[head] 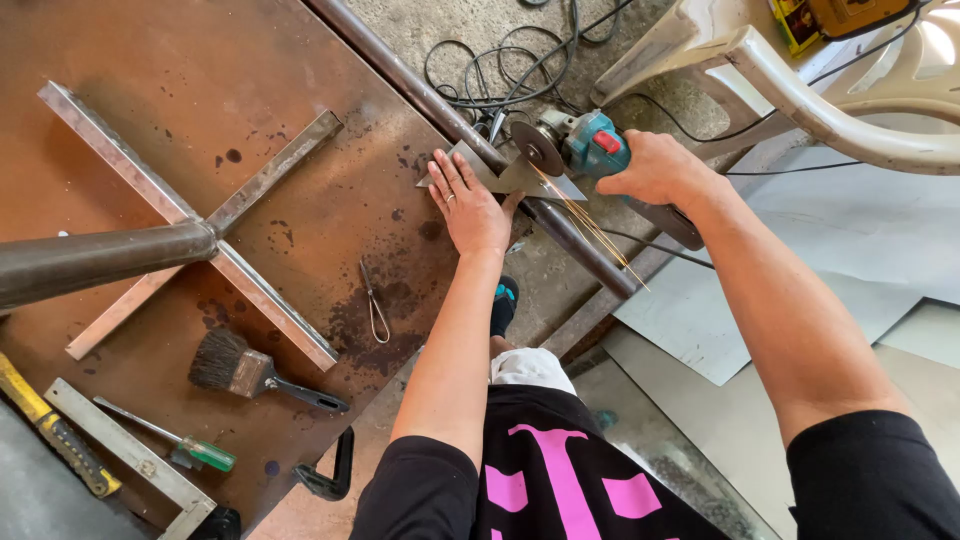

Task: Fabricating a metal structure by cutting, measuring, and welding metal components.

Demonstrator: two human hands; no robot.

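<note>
My left hand [470,208] lies flat, fingers spread and gripping nothing, pressing a small grey metal plate [500,176] against the edge of the rusty brown worktop [200,70] so it cannot shift. The plate pokes out past my fingertips. My right hand [655,170] is closed around the body of a teal angle grinder [585,143], its disc meeting the plate just beyond my left thumb; sparks [590,228] stream back between my arms, away from the pressing hand. A black cable [500,60] coils on the floor beyond the grinder. Behind my left wrist lie a paintbrush [245,368], a green-handled screwdriver [175,438] and a welded cross of steel bars [190,215].
</note>
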